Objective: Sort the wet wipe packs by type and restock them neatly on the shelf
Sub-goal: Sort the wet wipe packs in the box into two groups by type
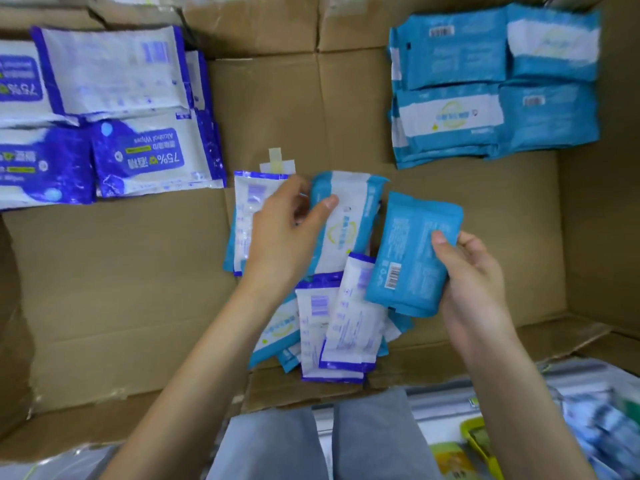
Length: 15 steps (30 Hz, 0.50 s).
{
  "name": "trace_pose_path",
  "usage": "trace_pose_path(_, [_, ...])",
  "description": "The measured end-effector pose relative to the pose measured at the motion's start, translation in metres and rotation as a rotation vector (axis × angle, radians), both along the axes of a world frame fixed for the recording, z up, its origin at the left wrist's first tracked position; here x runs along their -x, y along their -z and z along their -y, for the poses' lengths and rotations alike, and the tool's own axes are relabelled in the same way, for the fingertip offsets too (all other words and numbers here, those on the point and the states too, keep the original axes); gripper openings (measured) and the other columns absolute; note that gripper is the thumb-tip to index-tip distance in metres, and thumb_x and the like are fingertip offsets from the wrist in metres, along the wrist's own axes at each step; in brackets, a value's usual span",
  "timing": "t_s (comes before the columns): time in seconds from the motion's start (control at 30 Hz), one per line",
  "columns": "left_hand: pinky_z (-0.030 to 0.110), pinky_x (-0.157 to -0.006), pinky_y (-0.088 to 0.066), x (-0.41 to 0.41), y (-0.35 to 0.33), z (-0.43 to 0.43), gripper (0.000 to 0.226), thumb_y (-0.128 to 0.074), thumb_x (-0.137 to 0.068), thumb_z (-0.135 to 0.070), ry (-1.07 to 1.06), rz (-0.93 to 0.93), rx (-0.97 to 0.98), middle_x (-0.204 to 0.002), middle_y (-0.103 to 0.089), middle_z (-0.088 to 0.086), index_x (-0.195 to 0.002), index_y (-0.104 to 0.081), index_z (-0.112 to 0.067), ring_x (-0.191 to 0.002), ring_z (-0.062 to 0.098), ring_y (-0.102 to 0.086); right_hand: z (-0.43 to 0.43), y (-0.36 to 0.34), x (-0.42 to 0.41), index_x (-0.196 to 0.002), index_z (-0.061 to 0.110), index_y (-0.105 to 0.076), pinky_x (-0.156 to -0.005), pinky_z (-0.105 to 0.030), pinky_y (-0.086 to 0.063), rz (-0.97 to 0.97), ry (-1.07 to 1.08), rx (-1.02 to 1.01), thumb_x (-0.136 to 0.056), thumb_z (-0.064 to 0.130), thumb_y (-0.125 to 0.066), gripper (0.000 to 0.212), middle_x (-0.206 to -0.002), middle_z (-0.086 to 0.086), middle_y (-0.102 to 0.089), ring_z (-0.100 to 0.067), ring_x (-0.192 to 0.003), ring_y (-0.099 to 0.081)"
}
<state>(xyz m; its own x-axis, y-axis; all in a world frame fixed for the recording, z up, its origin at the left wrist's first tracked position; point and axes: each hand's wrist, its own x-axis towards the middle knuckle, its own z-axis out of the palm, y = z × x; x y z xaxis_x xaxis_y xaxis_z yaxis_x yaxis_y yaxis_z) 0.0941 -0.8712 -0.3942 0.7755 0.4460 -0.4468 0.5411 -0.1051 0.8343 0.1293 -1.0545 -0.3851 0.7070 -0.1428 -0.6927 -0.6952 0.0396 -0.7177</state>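
A mixed pile of wet wipe packs (332, 323) lies in the middle of a flattened cardboard sheet (121, 289). My left hand (284, 233) grips a light blue pack with a white band (349, 220) at the top of the pile, thumb on its face. My right hand (471, 275) holds a light blue pack (408, 258) lifted off the pile, barcode side up. Dark blue and white alcohol wipe packs (114, 112) are stacked at the far left. Light blue packs (491, 88) are stacked at the far right.
Bare cardboard lies between the two stacks and left of the pile. A raised cardboard flap (602, 220) borders the right side. My grey trouser legs (322, 441) are at the bottom. Blurred packaged goods (588, 427) sit at the lower right.
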Motion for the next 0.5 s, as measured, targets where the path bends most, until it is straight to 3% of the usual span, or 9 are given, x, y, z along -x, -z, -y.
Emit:
trace_pose_path(0.07, [0.039,-0.054,-0.044,-0.017,-0.016,-0.009,0.032,-0.064,-0.085,-0.031,-0.122,0.066,0.042,-0.066,-0.061,0.009,-0.077,-0.05,-0.003,-0.058,0.024,-0.05,0.005,-0.005,-0.017,-0.099,0.013,-0.058,-0.065,-0.023,-0.056,0.006,0.002,-0.061,-0.094,0.011,-0.054,0.007,-0.082,0.008,-0.073,-0.003,-0.075,-0.068])
trace_pose_path(0.1, [0.037,-0.054,-0.047,-0.028,-0.024,-0.011,0.027,-0.064,-0.087,-0.028,-0.203,0.099,0.089,-0.072,-0.065,0.014,-0.079,-0.054,-0.004,-0.062,0.021,-0.057,0.009,-0.009,-0.027,-0.102,0.013,-0.06,-0.069,-0.024,-0.057,0.012,0.015,-0.105,-0.094,0.011,-0.053,0.011,-0.089,0.006,-0.073,-0.005,-0.08,-0.068])
trace_pose_path(0.17, [0.023,-0.051,-0.048,-0.049,-0.036,-0.012,0.014,-0.061,-0.092,-0.017,-0.338,0.147,0.228,-0.075,-0.068,0.005,-0.08,-0.057,-0.011,-0.064,0.008,-0.064,0.019,-0.014,-0.051,-0.109,0.011,-0.063,-0.078,-0.026,-0.057,0.027,0.074,-0.184,-0.094,0.012,-0.052,0.018,-0.102,0.0,-0.073,-0.009,-0.09,-0.069])
trace_pose_path(0.27, [0.02,-0.053,-0.05,-0.083,-0.042,0.002,0.008,-0.06,-0.092,-0.016,-0.339,0.133,0.352,-0.083,-0.07,0.006,-0.087,-0.06,-0.011,-0.068,0.011,-0.068,0.04,-0.015,-0.095,-0.118,0.01,-0.061,-0.092,-0.038,-0.053,0.042,0.201,-0.251,-0.092,0.014,-0.055,0.026,-0.117,-0.006,-0.069,-0.016,-0.104,-0.067])
trace_pose_path(0.33, [0.021,-0.056,-0.053,-0.104,-0.034,0.018,0.005,-0.062,-0.091,-0.013,-0.37,0.09,0.486,-0.091,-0.071,0.011,-0.092,-0.061,-0.008,-0.074,0.016,-0.071,0.055,-0.011,-0.124,-0.123,0.01,-0.058,-0.086,-0.039,-0.056,0.031,0.286,-0.295,-0.091,0.014,-0.058,0.032,-0.115,-0.006,-0.07,-0.018,-0.104,-0.068])
trace_pose_path(0.4, [0.026,-0.062,-0.057,-0.121,-0.022,0.037,0.022,-0.064,-0.088,-0.007,-0.428,0.049,0.613,-0.102,-0.07,0.018,-0.108,-0.058,0.0,-0.083,0.024,-0.071,0.068,-0.006,-0.15,-0.125,0.009,-0.056,-0.074,-0.036,-0.059,0.019,0.361,-0.318,-0.088,0.009,-0.061,0.038,-0.109,-0.007,-0.072,-0.019,-0.095,-0.071])
trace_pose_path(0.5, [0.03,-0.072,-0.06,-0.136,-0.002,0.067,0.036,-0.065,-0.085,0.001,-0.476,-0.019,0.658,-0.11,-0.067,0.023,-0.118,-0.052,0.007,-0.097,0.034,-0.068,0.084,0.006,-0.176,-0.125,0.006,-0.055,-0.07,-0.039,-0.06,-0.037,0.456,-0.335,-0.084,0.002,-0.063,0.041,-0.105,-0.012,-0.071,-0.022,-0.086,-0.073])
